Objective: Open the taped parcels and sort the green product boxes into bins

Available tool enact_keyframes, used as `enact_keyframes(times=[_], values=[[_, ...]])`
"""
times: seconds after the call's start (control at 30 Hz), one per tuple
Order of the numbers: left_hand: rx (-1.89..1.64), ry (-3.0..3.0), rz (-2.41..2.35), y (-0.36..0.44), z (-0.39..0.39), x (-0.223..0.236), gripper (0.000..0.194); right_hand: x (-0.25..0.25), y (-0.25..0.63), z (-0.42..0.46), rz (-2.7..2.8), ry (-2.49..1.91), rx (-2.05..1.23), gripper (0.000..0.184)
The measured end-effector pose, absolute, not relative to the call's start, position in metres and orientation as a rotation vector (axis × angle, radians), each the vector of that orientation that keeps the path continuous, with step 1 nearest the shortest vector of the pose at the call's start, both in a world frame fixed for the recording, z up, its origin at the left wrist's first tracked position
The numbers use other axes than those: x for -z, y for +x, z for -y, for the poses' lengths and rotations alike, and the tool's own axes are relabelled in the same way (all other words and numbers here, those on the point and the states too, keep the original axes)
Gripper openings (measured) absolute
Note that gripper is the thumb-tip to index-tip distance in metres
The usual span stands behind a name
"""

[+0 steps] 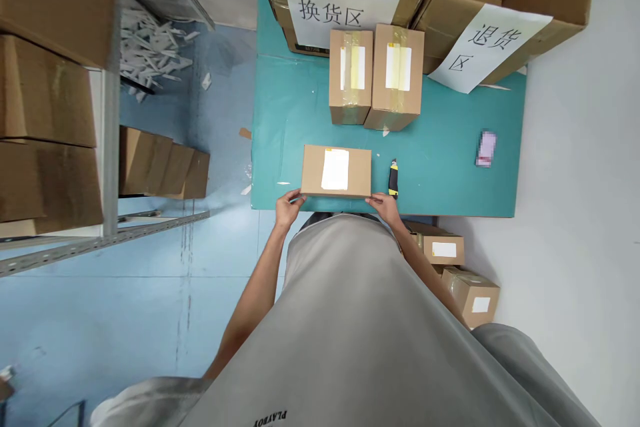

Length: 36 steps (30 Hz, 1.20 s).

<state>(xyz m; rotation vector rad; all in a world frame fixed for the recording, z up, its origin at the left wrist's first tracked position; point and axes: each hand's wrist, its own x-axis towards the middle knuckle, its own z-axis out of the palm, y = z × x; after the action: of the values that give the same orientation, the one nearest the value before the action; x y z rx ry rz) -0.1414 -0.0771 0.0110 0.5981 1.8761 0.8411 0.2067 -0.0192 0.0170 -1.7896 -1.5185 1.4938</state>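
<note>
A small cardboard box [311, 170] with a white label on top lies near the front edge of the green table. At its near left corner, my left hand [289, 209] grips it with the fingertips. My right hand [385, 207] pinches the near right corner of the same box. Just right of the box is a black and yellow utility knife [393, 180], not touched by either hand. Behind it stand two taped cardboard boxes, a left one [350, 112] and a right one [395, 119], side by side with labels and tape on top.
Two large open cartons with paper signs, one left [345, 10] and one right [480, 47], stand along the table's [450, 147] back. A blurred pinkish object [485, 149] lies at right. A metal shelf [111, 147] with boxes is left; more boxes [483, 290] sit below right.
</note>
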Motion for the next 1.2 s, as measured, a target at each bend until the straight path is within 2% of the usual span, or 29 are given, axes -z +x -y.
enact_keyframes(times=[0.27,0.63,0.8,0.97,1.07,1.2], values=[[-1.018,0.801,-1.931,-0.158,0.032,-0.051,0.043,-0.052,0.203,-0.037,1.554,-1.753,-1.254,0.054],[-0.875,0.770,-2.071,-0.151,0.030,-0.051,0.025,-0.023,0.183,-0.027,1.498,-1.865,-1.298,0.051],[-0.759,0.923,-2.091,-0.138,0.023,-0.083,0.024,-0.019,0.200,-0.029,1.458,-1.854,-1.316,0.054],[-0.555,1.250,-1.995,-0.075,0.009,-0.146,0.017,-0.010,0.247,-0.027,1.239,-1.953,-1.265,0.061],[-0.266,1.526,-1.828,-0.010,-0.001,-0.181,0.022,0.001,0.270,-0.026,1.110,-2.030,-1.246,0.066],[-0.089,1.808,-1.681,0.064,-0.014,-0.204,0.022,0.013,0.282,-0.024,1.158,-2.039,-1.235,0.069]])
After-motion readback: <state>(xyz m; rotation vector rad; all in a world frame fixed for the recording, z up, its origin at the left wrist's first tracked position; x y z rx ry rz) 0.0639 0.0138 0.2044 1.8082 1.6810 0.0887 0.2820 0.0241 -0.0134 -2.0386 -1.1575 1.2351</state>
